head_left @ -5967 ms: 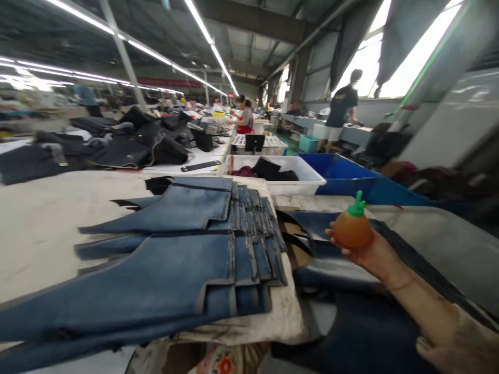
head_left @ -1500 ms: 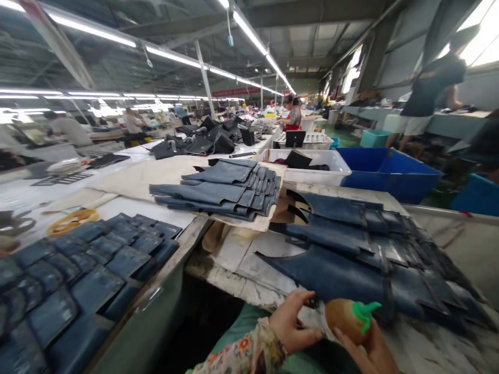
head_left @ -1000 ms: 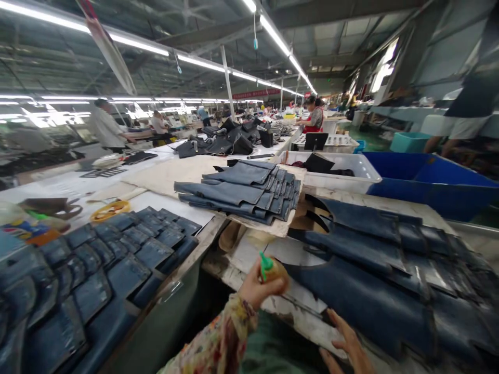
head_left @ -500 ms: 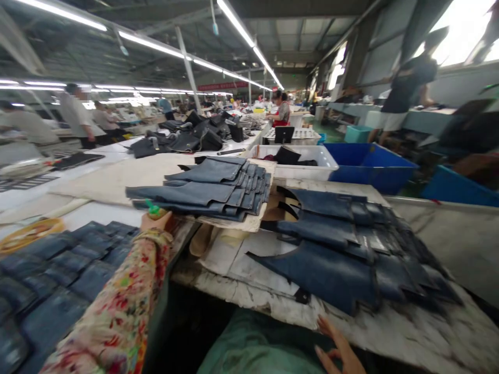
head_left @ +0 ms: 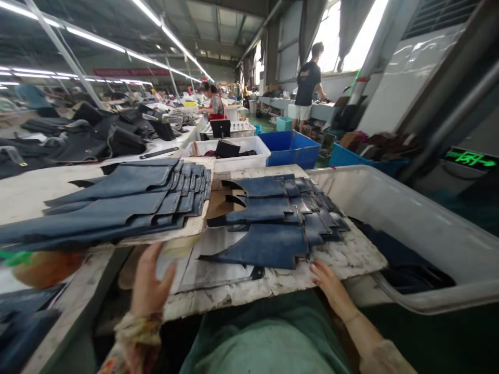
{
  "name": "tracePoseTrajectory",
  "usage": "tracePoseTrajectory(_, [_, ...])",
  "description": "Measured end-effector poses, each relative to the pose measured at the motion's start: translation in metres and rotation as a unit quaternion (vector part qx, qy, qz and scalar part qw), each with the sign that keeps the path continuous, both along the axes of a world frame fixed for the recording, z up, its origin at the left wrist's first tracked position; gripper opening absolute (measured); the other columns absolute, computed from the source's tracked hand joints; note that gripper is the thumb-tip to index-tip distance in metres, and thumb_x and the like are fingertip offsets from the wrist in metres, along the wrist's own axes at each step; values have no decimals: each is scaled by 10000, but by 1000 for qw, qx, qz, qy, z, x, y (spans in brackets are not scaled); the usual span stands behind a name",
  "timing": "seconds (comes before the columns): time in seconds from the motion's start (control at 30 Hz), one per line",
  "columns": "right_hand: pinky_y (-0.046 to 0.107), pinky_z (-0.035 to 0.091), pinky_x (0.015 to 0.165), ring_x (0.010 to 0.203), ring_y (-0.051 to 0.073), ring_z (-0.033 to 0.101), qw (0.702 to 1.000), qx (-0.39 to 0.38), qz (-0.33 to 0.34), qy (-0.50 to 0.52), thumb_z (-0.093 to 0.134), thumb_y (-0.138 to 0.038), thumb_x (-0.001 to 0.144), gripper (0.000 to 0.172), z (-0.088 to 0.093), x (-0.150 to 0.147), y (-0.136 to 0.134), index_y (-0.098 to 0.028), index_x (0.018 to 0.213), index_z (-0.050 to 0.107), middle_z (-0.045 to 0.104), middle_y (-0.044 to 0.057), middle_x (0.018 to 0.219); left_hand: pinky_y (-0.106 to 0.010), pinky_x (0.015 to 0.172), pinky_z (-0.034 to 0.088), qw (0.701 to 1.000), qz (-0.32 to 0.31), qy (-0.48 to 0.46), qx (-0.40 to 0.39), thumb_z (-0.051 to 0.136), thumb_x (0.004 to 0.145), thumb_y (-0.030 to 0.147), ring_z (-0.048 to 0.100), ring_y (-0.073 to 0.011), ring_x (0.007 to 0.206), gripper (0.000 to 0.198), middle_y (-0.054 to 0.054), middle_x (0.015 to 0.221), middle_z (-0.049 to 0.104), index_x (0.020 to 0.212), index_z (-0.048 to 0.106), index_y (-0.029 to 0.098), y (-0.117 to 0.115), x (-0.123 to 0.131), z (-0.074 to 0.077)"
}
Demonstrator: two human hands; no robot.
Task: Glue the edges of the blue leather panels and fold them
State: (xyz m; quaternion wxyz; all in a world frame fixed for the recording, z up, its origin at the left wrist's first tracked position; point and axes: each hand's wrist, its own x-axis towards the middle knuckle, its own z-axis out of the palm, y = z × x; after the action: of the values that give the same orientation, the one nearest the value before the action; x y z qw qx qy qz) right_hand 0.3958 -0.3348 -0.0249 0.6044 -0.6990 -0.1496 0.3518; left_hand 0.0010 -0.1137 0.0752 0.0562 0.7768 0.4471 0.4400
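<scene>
My left hand (head_left: pixel 150 280) is raised at the front left of a worn white board (head_left: pixel 351 254), thumb apart from the fingers and nothing in it. My right hand (head_left: pixel 329 283) has its fingers stretched out at the board's front edge, touching or just above it, also holding nothing. Between and beyond the hands, overlapping dark blue leather-like cut pieces (head_left: pixel 265 244) lie in rows on this board. More such blue pieces (head_left: pixel 128 182) are fanned out on a second pale board (head_left: pixel 198 223) to the left. A round orange object with a green top (head_left: pixel 47 267) stands left of my left hand.
A large white tub (head_left: pixel 390 192) with dark material stands close on the right. Behind the boards are a white bin (head_left: pixel 249 156) and a blue bin (head_left: pixel 292 150). Dark bags or pieces (head_left: pixel 93 130) are heaped at the left. Several people work further back.
My view has turned to the right. My left hand has come away from the orange and green object toward the right-hand board. My right hand has moved up to that board's front edge.
</scene>
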Motion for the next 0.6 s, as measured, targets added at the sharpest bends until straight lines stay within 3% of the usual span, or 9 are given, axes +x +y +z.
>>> tracePoseTrajectory(0.1, [350, 517, 705, 954, 272, 594, 997, 23, 50, 45, 611, -540, 654, 489, 23, -3, 23, -161, 957, 546, 611, 147, 1043, -437, 1023, 347, 980, -153, 102, -76, 443, 805, 345, 385, -259, 1232, 538, -125, 1329, 412, 1306, 342, 178, -31, 72, -44])
tracePoseTrajectory(0.2, [382, 480, 805, 957, 257, 579, 994, 72, 73, -30, 584, -558, 684, 532, 48, -12, 52, -159, 1034, 549, 609, 108, 1061, -424, 1041, 311, 949, -214, 189, -133, 519, 746, 301, 308, -252, 1285, 644, -119, 1401, 330, 1343, 313, 174, -52, 127, -62])
tracePoseTrajectory(0.3, [411, 312, 1024, 1159, 248, 449, 980, 106, 101, -134, 556, -570, 712, 654, 67, -17, 79, -179, 1229, 469, 506, 85, 1243, -455, 1062, 237, 944, -199, 226, -138, 592, 703, 296, 268, -265, 1304, 730, -106, 1422, 303, 1361, 295, 193, -50, 165, -53])
tracePoseTrajectory(0.4, [387, 152, 1106, 1282, 227, 303, 969, 117, 128, -176, 502, -592, 742, 694, 80, -19, 104, -161, 1283, 439, 398, 88, 1352, -408, 1008, 308, 945, -170, 200, -193, 518, 781, 322, 415, -259, 1209, 619, -121, 1329, 443, 1351, 321, 183, -26, 191, -37])
tracePoseTrajectory(0.5, [366, 179, 1104, 1278, 209, 320, 962, 136, 159, -177, 532, -565, 738, 669, 89, -26, 121, -174, 1276, 459, 397, 74, 1359, -348, 813, 432, 924, -151, 179, -301, 388, 858, 376, 583, -259, 970, 406, -102, 1065, 630, 1202, 510, 198, 3, 205, -32])
tracePoseTrajectory(0.6, [389, 271, 1066, 1227, 225, 393, 958, 145, 183, -166, 636, -490, 682, 665, 91, -37, 126, -205, 1262, 477, 408, 60, 1354, -315, 711, 441, 921, -143, 166, -323, 381, 858, 402, 610, -256, 858, 345, -82, 908, 670, 990, 630, 202, 23, 210, -38])
